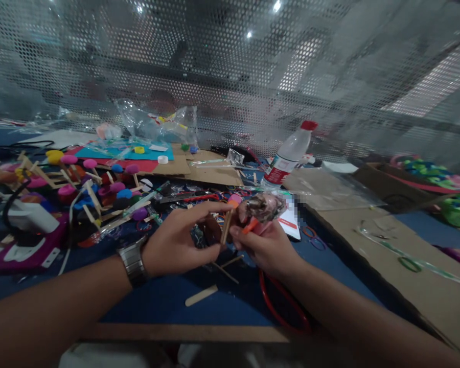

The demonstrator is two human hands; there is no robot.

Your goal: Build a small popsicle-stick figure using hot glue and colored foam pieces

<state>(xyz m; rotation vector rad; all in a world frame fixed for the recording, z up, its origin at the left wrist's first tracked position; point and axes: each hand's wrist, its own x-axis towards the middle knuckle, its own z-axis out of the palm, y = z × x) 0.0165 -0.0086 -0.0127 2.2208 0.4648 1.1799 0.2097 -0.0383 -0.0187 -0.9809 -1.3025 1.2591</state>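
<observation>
Counting the clock from between the hands, w/ 12 pointing away from the person: nearest, at 7 o'clock, one flat stick (201,295) is lying on the blue table (153,306). At 5, a red loop (270,306) is hanging below the R wrist; better to be leaving slack there, bc. it could be catching the arm. Just under the hands, at 6, thin sticks (227,272) are lying crossed.

At the centre, the L hand (180,237) is pinching a small wooden piece (226,228) btwn thumb and fingers, in a narrow grip. The R hand (270,250) is closing around a pink tool (266,209), w/ its orange part (250,226) near the thumb. The tool is blurred, so I cannot tell its exact kind. Both things are sitting very near each other; if they are touching, I cannot tell.

For good work, the L fingers should be gripping only the edges, approx. in the middle, and staying off the tool's tip, in case it is hot. The R wrist should be resting steady.

Farther, at 3, coloured rings (318,243) are lying; at 10, coloured lumps (124,194) are crowding; at 1, a bottle (287,158) is standing.
</observation>
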